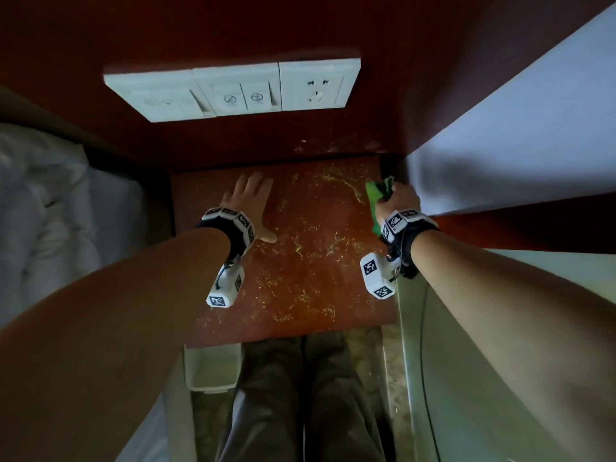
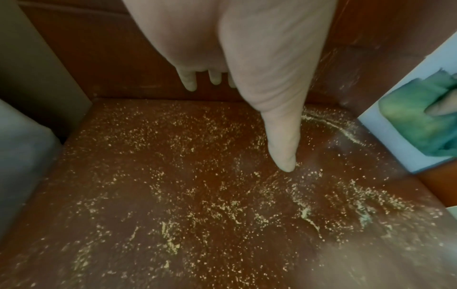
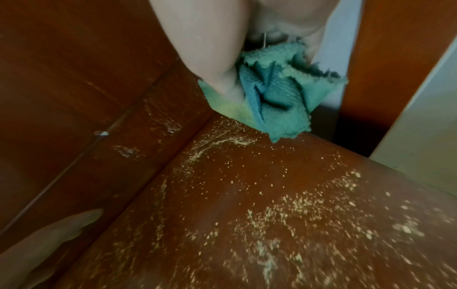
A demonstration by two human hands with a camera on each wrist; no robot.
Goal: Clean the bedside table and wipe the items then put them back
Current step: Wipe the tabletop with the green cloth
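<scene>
The red-brown bedside table top (image 1: 300, 278) (image 2: 173, 195) (image 3: 247, 215) is strewn with pale yellow crumbs and powder. My left hand (image 1: 248, 203) (image 2: 247, 78) lies flat on its back left part, fingers straight, thumb (image 2: 284, 152) pointing toward the middle. My right hand (image 1: 398, 200) (image 3: 222, 48) grips a bunched green cloth (image 1: 378, 195) (image 2: 418, 117) (image 3: 279, 99) at the table's back right corner, the cloth's lower edge touching the top. No other items stand on the table.
A white panel of switches and a socket (image 1: 233, 90) is set in the dark red wall behind. A white bed (image 1: 40, 211) lies at the left, a pale wall (image 1: 516, 128) at the right. A white bin (image 1: 213, 368) stands under the front left edge, beside my legs (image 1: 300, 395).
</scene>
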